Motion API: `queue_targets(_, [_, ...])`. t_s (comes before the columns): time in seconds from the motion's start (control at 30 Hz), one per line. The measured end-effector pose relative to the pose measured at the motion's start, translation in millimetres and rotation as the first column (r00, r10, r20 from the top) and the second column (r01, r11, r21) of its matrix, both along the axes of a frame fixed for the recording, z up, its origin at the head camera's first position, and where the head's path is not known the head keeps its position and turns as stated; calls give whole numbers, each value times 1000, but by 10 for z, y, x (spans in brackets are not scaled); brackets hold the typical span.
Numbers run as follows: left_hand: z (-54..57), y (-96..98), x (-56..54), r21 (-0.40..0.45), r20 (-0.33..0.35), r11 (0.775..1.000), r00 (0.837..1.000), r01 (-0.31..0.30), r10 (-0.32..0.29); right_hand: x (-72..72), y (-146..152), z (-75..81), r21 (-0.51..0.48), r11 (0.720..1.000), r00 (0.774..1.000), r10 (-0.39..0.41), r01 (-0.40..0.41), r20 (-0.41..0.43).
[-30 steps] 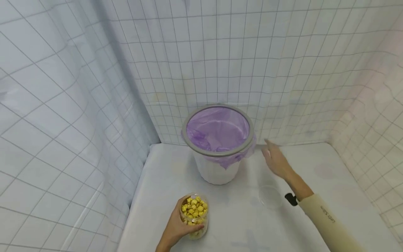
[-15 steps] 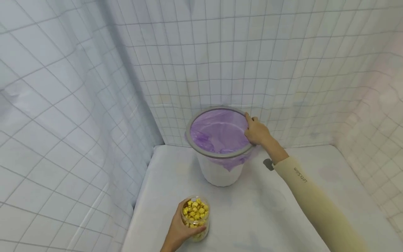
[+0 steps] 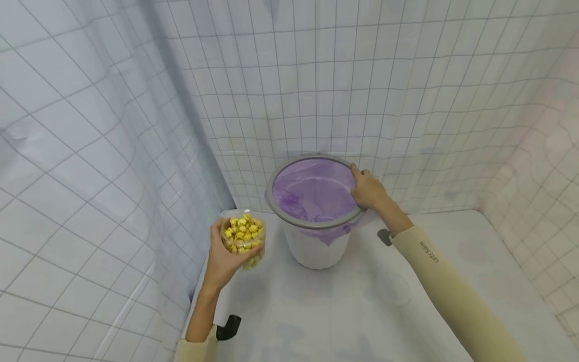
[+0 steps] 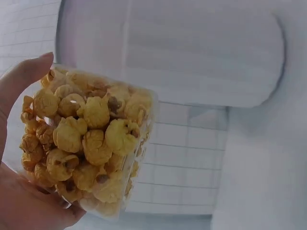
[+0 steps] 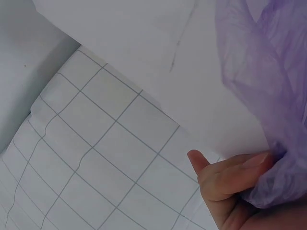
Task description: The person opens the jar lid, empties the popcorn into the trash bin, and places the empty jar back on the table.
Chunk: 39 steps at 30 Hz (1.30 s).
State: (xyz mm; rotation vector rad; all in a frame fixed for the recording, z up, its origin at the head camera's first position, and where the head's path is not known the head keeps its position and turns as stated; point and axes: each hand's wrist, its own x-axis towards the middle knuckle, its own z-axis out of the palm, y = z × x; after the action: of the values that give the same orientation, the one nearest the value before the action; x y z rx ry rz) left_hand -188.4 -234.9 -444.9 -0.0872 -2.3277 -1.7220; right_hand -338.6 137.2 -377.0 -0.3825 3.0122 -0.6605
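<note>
In the head view my left hand [image 3: 223,261] grips a clear jar of yellow popcorn [image 3: 244,234], held up off the table just left of the bin. The left wrist view shows the popcorn [image 4: 91,139] close behind the clear wall, with thumb and fingers around the jar. A white trash bin [image 3: 312,249] with a grey rim stands at the back, lined with a purple bag [image 3: 316,191]. On the rim's right side, my right hand [image 3: 368,191] holds on. Its fingers curl against the overhanging purple bag [image 5: 268,96] in the right wrist view.
A faint clear round lid [image 3: 392,289] lies on the white table [image 3: 316,311] right of the bin. Grid-patterned curtains [image 3: 339,90] enclose the table at the back and both sides.
My right hand has come left onto the bin's rim and stays there. My left hand has lifted the popcorn jar off the table, up and to the left, toward the bin's height.
</note>
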Motion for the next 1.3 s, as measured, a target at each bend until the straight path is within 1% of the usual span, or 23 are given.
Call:
queue_targets(0.07, [233, -17, -190, -51, -61, 999, 998, 11, -15, 3, 4, -1, -3, 1000, 1000, -5, 5, -1])
queue_targets(0.17, [535, -9, -453, -151, -143, 988, 988, 35, -57, 2, 7, -3, -9, 1000, 1000, -11, 11, 8])
queue_targets(0.23, [707, 18, -602, -229, -190, 973, 978, 42, -87, 5, 2, -1, -6, 1000, 1000, -10, 10, 10])
queue_targets(0.27, [785, 36, -672, -272, -211, 962, 973, 37, -97, 6, -1, 0, -4, 1000, 1000, -9, 9, 10])
queue_targets(0.33, [904, 76, -807, -363, -249, 932, 961, 22, -120, 10, -5, 0, 0, 1000, 1000, -7, 7, 6])
queue_targets(0.43, [1037, 143, -976, -492, -280, 871, 948, -6, -152, 27, -14, 3, 5, 1000, 1000, -10, 10, 0])
queue_targets(0.53, [1141, 197, -1101, -589, -276, 808, 946, -24, -173, 41, -33, 8, 6, 1000, 1000, -13, 13, -5])
queue_targets(0.63, [1225, 249, -1209, -659, -256, 752, 947, -23, -195, 31, -44, 4, 17, 1000, 1000, -19, 19, -15])
queue_targets(0.73, [1300, 316, -1296, -740, -233, 672, 944, -17, -233, 13, -35, -6, 29, 999, 999, -31, 32, -25])
queue_targets(0.87, [1395, 415, -1375, -838, -200, 545, 934, -8, -295, 9, -23, -2, 31, 999, 999, -39, 40, -27])
queue_targets(0.93, [1437, 466, -1408, -872, -183, 489, 929, -3, -321, 10, -21, 5, 26, 999, 999, -46, 46, -21])
queue_targets(1.1, [1515, 602, -1468, -930, -149, 367, 917, -3, -369, 13, -26, 10, 36, 998, 999, -51, 51, 10])
queue_targets(1.13, [1527, 627, -1476, -938, -145, 346, 916, -6, -375, 14, -28, 9, 40, 998, 999, -50, 49, 14])
queue_targets(1.2, [1543, 675, -1496, -950, -141, 311, 911, -14, -388, 17, -30, 9, 43, 998, 999, -48, 47, 16])
queue_targets(1.3, [1564, 738, -1523, -962, -142, 272, 903, -29, -406, 20, -26, 12, 49, 998, 999, -45, 45, 5])
